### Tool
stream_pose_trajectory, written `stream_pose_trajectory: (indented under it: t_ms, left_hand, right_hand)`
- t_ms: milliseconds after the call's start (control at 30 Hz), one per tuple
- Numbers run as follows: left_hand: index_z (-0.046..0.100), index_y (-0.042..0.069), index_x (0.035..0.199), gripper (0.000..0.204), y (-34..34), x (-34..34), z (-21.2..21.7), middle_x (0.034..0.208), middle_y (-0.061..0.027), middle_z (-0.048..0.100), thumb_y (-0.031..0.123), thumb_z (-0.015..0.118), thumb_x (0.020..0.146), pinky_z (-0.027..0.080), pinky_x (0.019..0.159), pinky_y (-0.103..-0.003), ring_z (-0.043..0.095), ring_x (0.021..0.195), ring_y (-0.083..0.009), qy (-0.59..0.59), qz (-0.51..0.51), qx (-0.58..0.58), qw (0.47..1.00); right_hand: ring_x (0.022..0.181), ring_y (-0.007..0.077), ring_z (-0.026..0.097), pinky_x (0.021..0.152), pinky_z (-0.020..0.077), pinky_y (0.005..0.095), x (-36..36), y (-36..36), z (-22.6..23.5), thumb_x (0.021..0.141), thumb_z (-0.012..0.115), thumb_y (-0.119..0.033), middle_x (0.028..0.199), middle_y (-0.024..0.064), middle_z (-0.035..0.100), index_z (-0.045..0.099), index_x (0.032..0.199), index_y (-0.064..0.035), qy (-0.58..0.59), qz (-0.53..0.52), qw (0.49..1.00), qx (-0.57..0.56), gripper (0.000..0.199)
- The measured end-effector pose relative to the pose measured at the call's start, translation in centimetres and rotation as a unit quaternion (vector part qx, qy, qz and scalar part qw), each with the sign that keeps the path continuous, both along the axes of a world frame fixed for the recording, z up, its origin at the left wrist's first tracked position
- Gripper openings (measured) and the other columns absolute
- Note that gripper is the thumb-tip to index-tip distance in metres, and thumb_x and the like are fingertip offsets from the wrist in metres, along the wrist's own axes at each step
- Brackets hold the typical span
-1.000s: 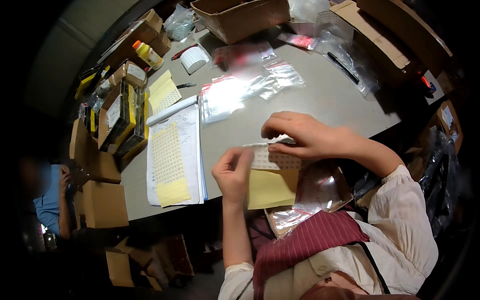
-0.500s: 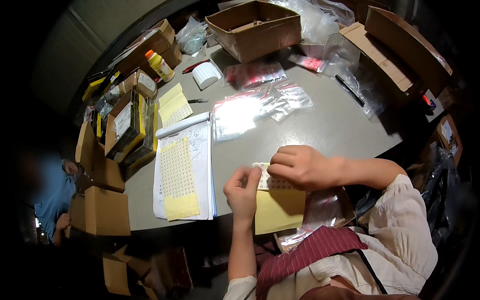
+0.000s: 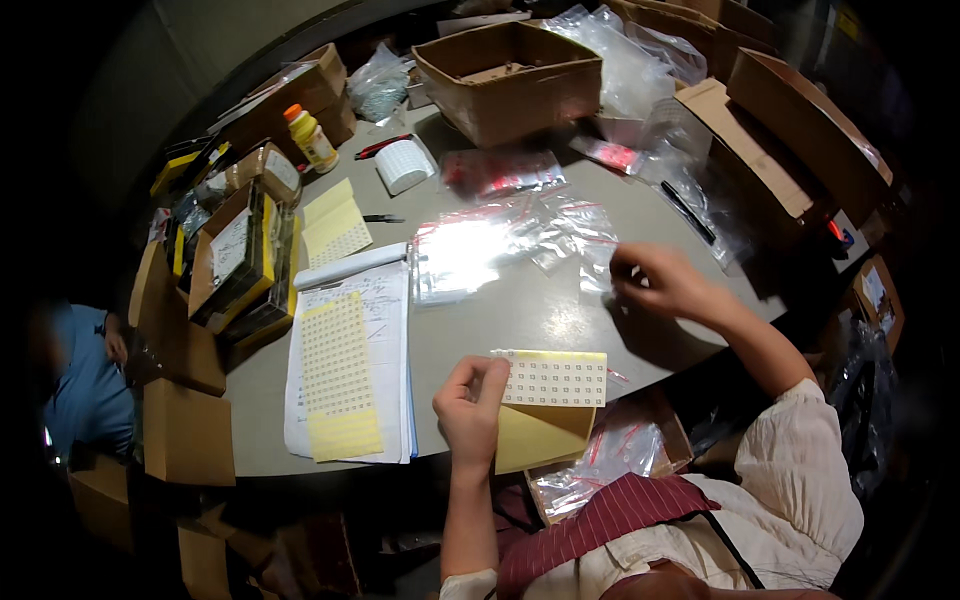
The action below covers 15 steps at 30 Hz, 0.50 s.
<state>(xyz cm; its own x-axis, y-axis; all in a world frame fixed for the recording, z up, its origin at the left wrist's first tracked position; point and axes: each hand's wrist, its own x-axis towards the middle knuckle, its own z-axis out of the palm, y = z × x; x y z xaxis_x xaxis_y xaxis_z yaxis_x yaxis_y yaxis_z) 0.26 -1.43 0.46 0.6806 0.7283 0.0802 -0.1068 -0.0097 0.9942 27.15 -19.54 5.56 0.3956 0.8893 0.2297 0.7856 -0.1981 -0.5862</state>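
White glare washes out the plastic bags [image 3: 500, 235] near centre, toward 12 o'clock; a dark shadow falls on the grey table [image 3: 530, 320] at 6 o'clock from the right hand [image 3: 655, 280]; the person [image 3: 90, 370] at 9 o'clock is dim, the curved rim black

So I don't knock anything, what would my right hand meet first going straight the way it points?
Your right hand would likely meet the nearest clear plastic bag, though the hand's height is unclear.

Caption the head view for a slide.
Left hand holds a yellow-backed label sheet; right hand is near clear plastic bags.
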Motion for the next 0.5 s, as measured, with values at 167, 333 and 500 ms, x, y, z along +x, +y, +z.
stream_pose_trajectory:
  t_ms: [167,333,500]
  left_hand:
    - [0.067,0.000,0.085,0.017,0.1,-0.4,0.2,0.074,0.0051,0.061,0.011,0.071,0.097,0.038,0.061,-0.019,0.050,0.068,-0.0012,-0.021,-0.002,-0.014,1.000]
    - [0.067,0.000,0.086,0.016,0.2,0.0,0.0,0.075,0.0057,0.059,0.011,0.071,0.097,0.036,0.059,-0.019,0.048,0.065,-0.0009,-0.047,0.009,-0.008,0.999]
    - [0.067,0.000,0.088,0.016,0.1,-0.3,0.2,0.074,0.0059,0.058,0.012,0.070,0.099,0.035,0.059,-0.019,0.047,0.065,-0.0007,-0.070,0.017,-0.042,0.996]
  right_hand:
    - [0.078,0.0297,0.068,0.072,0.0525,0.0417,4.3,1.4,-0.1,0.086,0.068,-0.021,0.082,0.0170,0.069,0.068,0.097,0.0015,0.092,-0.003,0.983,-0.158,0.025]
    - [0.080,0.0370,0.067,0.074,0.0517,0.0462,4.1,2.8,-0.2,0.084,0.069,-0.021,0.083,0.0224,0.068,0.066,0.093,0.0044,-0.024,-0.018,0.981,-0.190,0.028]
    - [0.086,0.0389,0.065,0.076,0.0500,0.0461,3.8,1.4,0.7,0.087,0.078,-0.038,0.092,0.0222,0.068,0.062,0.104,0.0027,-0.063,-0.029,0.966,-0.248,0.047]
